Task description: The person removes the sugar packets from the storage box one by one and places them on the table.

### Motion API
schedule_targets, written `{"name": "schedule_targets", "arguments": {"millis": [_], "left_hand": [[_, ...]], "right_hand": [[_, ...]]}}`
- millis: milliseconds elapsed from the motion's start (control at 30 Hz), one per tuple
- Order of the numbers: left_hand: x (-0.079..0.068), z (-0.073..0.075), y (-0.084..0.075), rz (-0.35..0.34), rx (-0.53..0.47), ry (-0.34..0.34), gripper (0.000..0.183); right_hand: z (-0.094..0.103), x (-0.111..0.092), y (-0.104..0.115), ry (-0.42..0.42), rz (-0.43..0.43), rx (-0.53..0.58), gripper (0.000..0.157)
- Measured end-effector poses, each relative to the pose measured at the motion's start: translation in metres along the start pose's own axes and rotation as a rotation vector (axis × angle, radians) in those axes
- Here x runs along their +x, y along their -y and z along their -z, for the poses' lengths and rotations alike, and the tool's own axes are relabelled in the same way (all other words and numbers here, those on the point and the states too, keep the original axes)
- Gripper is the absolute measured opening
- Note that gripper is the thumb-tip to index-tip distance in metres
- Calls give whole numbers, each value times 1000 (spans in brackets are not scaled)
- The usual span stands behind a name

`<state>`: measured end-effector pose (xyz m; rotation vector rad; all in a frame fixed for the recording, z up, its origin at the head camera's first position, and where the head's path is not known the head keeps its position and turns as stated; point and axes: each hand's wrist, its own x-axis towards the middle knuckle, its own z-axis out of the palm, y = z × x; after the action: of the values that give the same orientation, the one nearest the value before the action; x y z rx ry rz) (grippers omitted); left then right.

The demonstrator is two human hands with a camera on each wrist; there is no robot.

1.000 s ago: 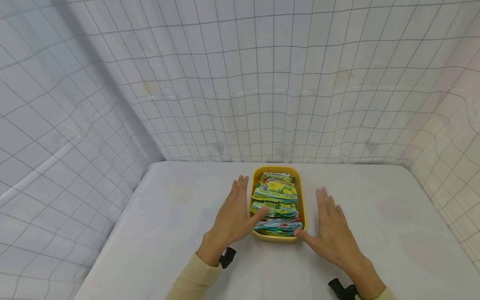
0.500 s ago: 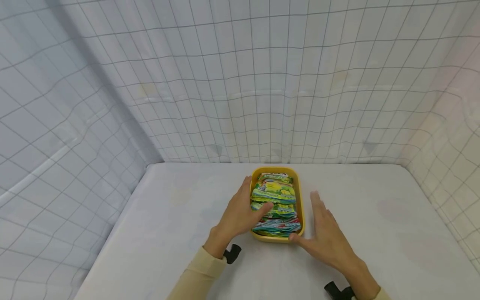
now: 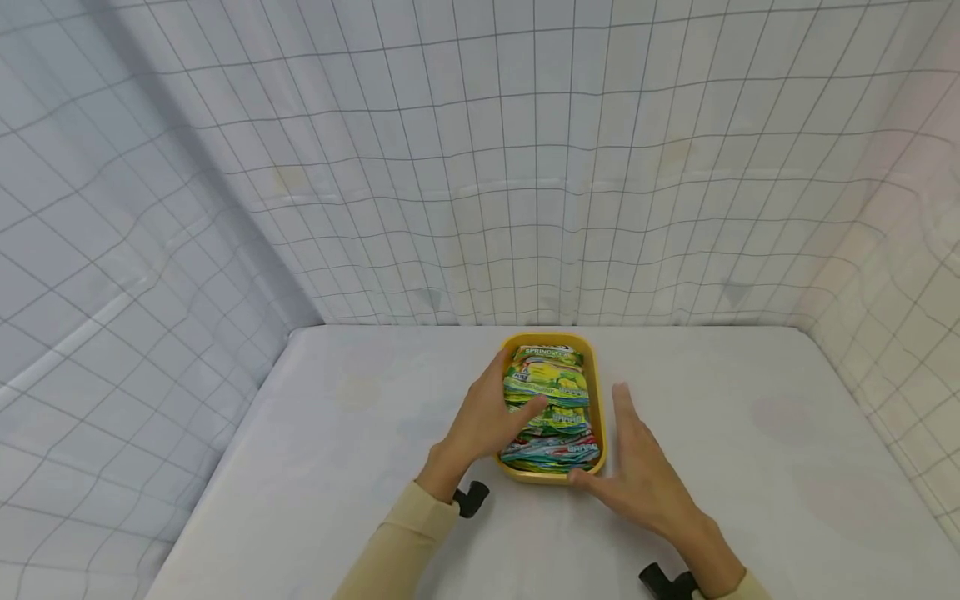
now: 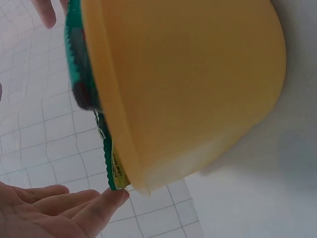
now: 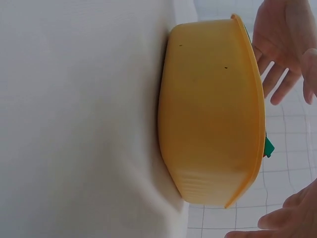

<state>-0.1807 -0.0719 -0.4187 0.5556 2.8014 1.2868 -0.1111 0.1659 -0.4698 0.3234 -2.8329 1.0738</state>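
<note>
A yellow plastic basket (image 3: 598, 400) stands on the white table, filled with several green, yellow and blue printed sachets (image 3: 551, 379). On its left side, my left hand (image 3: 483, 417) reaches over the rim with fingers extended and the thumb above the sachets. In the left wrist view its fingertips are by the rim near a green sachet (image 4: 110, 158); whether they touch is hard to tell. My right hand (image 3: 641, 471) is held off the right side, fingers straight, thumb near the front right corner. The right wrist view shows the basket's outer wall (image 5: 213, 109) and a gap to the right fingers.
The white table (image 3: 360, 417) spreads out around the basket. White grid-patterned cloth walls (image 3: 525, 208) rise behind and on both sides. A black wrist mount (image 3: 471, 500) sits by each sleeve.
Both hands have drawn inward toward the basket. The left hand now overlaps its left rim, and the right hand has shifted left, closer to the right side. The basket stays in place.
</note>
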Motion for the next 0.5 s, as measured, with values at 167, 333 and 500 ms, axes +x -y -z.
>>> {"name": "schedule_targets", "arguments": {"millis": [167, 333, 500], "left_hand": [[7, -4, 0, 28, 16, 8, 97], [13, -7, 2, 49, 45, 5, 98], [16, -8, 1, 80, 25, 14, 93]], "right_hand": [[-3, 2, -1, -3, 13, 1, 134], [-7, 3, -2, -1, 31, 1, 134], [-13, 2, -3, 15, 44, -1, 133]]}}
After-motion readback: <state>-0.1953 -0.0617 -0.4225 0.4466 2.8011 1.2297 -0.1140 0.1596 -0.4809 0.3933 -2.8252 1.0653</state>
